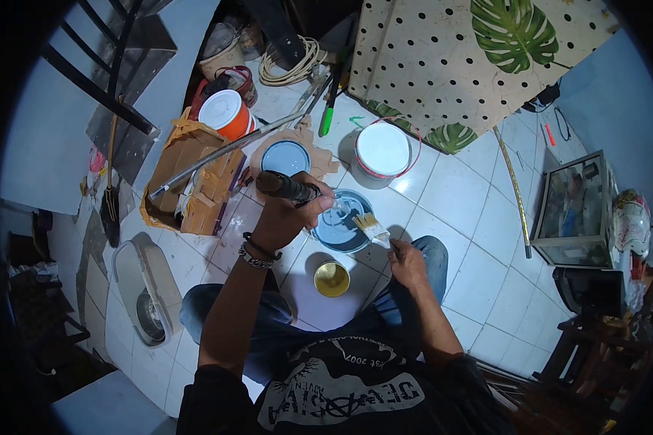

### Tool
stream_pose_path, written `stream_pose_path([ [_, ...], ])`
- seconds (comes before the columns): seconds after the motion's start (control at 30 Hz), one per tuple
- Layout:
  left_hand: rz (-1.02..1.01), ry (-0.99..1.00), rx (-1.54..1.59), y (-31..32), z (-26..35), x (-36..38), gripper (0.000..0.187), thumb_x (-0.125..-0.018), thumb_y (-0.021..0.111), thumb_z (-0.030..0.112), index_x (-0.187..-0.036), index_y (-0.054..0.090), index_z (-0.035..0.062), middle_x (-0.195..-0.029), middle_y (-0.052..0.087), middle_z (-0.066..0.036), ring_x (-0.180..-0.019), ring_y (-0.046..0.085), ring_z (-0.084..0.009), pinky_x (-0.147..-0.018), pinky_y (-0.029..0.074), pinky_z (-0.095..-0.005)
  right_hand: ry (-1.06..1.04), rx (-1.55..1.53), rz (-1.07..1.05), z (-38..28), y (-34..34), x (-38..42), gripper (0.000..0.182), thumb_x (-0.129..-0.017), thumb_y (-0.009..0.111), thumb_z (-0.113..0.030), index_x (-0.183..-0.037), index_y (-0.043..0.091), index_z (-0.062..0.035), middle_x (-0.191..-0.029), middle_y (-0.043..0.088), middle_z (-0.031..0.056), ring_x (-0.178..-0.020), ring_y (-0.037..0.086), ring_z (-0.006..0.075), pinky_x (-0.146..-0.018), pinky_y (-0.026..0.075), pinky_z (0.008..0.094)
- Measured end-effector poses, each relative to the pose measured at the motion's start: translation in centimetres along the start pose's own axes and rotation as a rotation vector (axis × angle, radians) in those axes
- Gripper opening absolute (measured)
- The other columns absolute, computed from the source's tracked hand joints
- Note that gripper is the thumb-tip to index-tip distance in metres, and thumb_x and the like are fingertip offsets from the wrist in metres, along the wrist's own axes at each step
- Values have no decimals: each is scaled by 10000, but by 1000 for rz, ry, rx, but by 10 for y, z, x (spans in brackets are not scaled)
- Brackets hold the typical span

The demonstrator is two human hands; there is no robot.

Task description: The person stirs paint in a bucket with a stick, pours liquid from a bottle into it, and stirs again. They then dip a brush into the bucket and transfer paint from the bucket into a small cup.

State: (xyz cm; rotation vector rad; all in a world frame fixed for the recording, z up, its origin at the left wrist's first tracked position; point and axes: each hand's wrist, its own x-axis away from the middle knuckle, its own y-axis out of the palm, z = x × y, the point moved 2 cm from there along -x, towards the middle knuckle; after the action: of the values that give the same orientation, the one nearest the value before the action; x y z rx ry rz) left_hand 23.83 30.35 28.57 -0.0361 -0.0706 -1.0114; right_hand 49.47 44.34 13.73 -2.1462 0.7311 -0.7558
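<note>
Count on the tiled floor: three round containers holding pale blue paint or white content, namely one open paint can at centre, one blue lid at 11 o'clock of it, one white bucket at 1 o'clock. One orange bucket at 10 o'clock. One gold lid at 6 o'clock. One paintbrush. One cardboard box. Two hands.

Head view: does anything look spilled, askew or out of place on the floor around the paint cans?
No spill shows. The torn cardboard box sags open with a long pole lying across it. The floor tiles around the open paint can look clean.
</note>
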Motion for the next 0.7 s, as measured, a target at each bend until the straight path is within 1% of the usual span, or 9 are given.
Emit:
stream_pose_path([
  [0.1, 53, 6, -29, 2, -1, 0, 86, -869, 626, 103, -894, 616, 22, -635, 562, -12, -510, 506, -50, -476, 412, -204, 10, -7, -5, 2, -1, 1, 297, -874, 601, -207, -1132, 643, -64, -1026, 657, 197, -975, 628, 385, -854, 499, 453],
  [0.2, 102, 74, -51, 1, 0, 1, 94, -881, 621, 114, -868, 605, 22, -614, 557, -7, -468, 499, -55, -448, 399, -197, -14, -12, -10, 3, 2, 2, 298, -872, 604, -204, -1129, 644, -58, -1039, 655, 202, -970, 630, 386, -852, 502, 451],
  [0.3, 182, 92, -44, -1, -2, 3, 104, -884, 623, 122, -858, 601, 24, -610, 562, -11, -449, 499, -58, -427, 393, -199, -20, -20, -15, 3, 7, 4, 300, -871, 605, -200, -1130, 644, -52, -1052, 653, 210, -971, 630, 388, -851, 503, 449],
  [0.4, 269, 96, -25, 1, 1, 5, 130, -889, 633, 147, -860, 609, 23, -598, 569, -12, -444, 509, -62, -417, 394, -204, -42, -20, -16, -1, 10, 5, 304, -874, 603, -199, -1135, 641, -48, -1045, 652, 216, -973, 628, 390, -854, 501, 450],
  [0.6, 435, 90, -23, -1, -4, 5, 209, -910, 640, 203, -811, 637, 19, -589, 580, -13, -420, 493, -65, -401, 377, -216, -60, -19, -23, -8, 14, 11, 321, -877, 599, -194, -1164, 624, -50, -1040, 648, 217, -981, 622, 392, -858, 495, 455],
  [0.7, 526, 93, -63, -6, -7, 6, 221, -916, 634, 200, -794, 645, 16, -587, 582, -14, -408, 477, -62, -395, 363, -220, -78, -13, -21, -9, 17, 14, 327, -876, 598, -190, -1172, 619, -53, -1048, 645, 215, -984, 621, 392, -854, 495, 457],
])
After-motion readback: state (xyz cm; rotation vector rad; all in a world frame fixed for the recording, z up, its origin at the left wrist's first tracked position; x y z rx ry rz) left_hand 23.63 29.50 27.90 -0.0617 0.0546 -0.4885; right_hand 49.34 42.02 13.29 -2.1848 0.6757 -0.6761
